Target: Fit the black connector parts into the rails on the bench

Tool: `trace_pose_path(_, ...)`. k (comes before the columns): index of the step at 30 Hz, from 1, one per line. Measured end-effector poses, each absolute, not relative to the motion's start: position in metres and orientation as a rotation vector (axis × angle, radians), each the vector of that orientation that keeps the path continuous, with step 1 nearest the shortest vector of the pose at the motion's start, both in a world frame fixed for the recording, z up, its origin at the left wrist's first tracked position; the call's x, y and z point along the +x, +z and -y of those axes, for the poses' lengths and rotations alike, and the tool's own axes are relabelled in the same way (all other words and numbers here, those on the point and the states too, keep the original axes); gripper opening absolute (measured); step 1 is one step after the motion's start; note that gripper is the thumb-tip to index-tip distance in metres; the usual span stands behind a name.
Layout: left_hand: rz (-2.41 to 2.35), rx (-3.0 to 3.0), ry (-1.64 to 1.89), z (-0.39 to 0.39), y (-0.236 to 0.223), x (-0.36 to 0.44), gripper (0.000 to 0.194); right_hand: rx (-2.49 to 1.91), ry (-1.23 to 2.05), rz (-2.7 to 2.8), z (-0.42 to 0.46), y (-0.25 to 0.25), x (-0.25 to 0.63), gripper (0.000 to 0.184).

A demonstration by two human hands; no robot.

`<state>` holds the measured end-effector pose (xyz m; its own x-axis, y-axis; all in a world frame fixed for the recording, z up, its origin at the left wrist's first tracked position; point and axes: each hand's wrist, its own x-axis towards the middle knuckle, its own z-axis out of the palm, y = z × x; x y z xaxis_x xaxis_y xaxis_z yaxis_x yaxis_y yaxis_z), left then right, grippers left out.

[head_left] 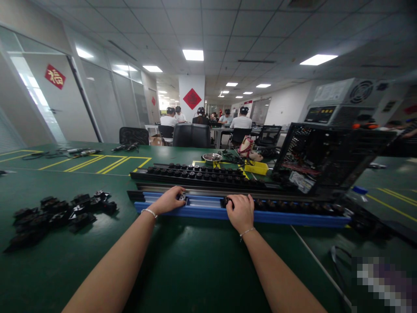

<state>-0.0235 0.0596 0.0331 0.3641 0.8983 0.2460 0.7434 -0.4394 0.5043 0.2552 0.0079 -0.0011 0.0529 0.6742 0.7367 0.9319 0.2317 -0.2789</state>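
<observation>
Blue rail (202, 212); long, straight; black parts (270, 204) in a row

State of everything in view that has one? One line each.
Left hand: pinching a small part at blue rail
Right hand: on blue rail, fingers curled, grip unclear
Blue rail: flat, bare between hands, black parts along right stretch
Loose black parts: heaped, left
Computer case: open, insides showing
Metal bowl: upright, contents unclear
Ceiling light: on
</observation>
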Motion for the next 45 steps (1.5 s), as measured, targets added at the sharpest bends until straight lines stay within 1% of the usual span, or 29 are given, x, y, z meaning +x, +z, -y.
trace_pose_path(4,-1.442,2.339,0.685,-0.063,0.033,-0.027,0.04,-1.506,-0.399,1.69,-0.008,-0.001,0.255,0.021)
trace_pose_path(6,-1.441,2.349,0.678,-0.063,0.033,-0.028,0.041,-1.508,-0.4,1.69,-0.009,-0.001,0.255,0.021)
trace_pose_path(12,-1.449,2.354,0.636,-0.061,0.038,-0.031,0.039,-1.511,-0.392,1.699,-0.008,-0.001,0.255,0.022)
trace_pose_path(19,-1.402,2.372,0.577,-0.062,0.044,-0.034,0.031,-1.511,-0.397,1.687,-0.008,-0.001,0.255,0.021)
trace_pose_path(28,-1.483,2.375,0.552,-0.06,0.047,-0.049,0.034,-1.527,-0.408,1.694,-0.01,-0.002,0.254,0.021)
trace_pose_path(35,-1.472,2.391,0.536,-0.06,0.05,-0.054,0.029,-1.521,-0.408,1.694,-0.009,-0.001,0.254,0.02)
trace_pose_path(45,-1.474,2.405,0.566,-0.064,0.043,-0.064,0.029,-1.52,-0.402,1.688,-0.01,-0.002,0.254,0.021)
